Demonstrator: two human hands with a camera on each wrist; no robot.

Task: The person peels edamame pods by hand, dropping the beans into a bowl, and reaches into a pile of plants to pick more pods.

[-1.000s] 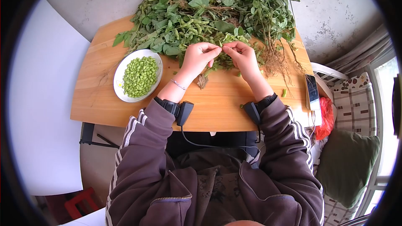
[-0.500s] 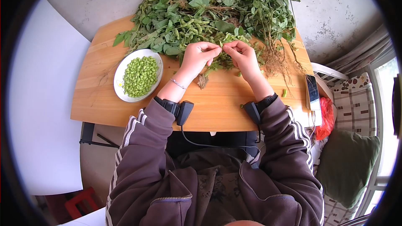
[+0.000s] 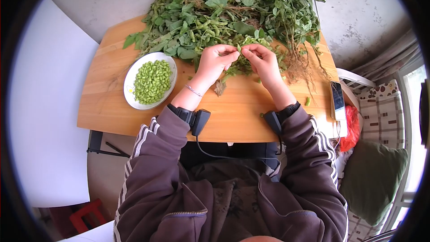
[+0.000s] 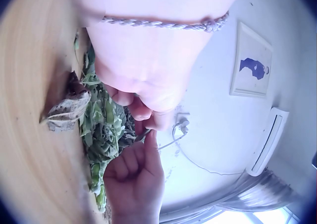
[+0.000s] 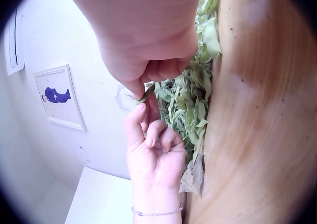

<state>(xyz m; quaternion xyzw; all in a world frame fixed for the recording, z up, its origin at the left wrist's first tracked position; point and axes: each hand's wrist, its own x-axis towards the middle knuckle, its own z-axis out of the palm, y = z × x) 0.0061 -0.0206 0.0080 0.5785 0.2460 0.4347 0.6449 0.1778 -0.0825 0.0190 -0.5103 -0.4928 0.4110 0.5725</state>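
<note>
Over the table, in front of a heap of leafy bean plants (image 3: 183, 27), both hands meet fingertip to fingertip at a small green soybean pod (image 5: 146, 94). My left hand (image 3: 212, 65) pinches one end of it between thumb and forefinger, its other fingers curled in the right wrist view. The thumb and forefinger of my right hand (image 3: 266, 65) pinch the other end. Fingertips cover much of the pod. To the left of the left hand stands a white bowl (image 3: 128, 90) with many shelled green soybeans (image 3: 153, 81).
Nearest the left wrist lies a dry curled leaf (image 3: 220, 87) on the wooden table (image 3: 210, 116). A stray pod piece (image 3: 308, 101) lies right of the right forearm. Tangled roots (image 3: 301, 69) trail at the right, and a phone (image 3: 337, 100) rests by the right edge.
Both hands stay together at the pod, and more of it shows between the fingertips now. The whole head view has shifted slightly to the right.
</note>
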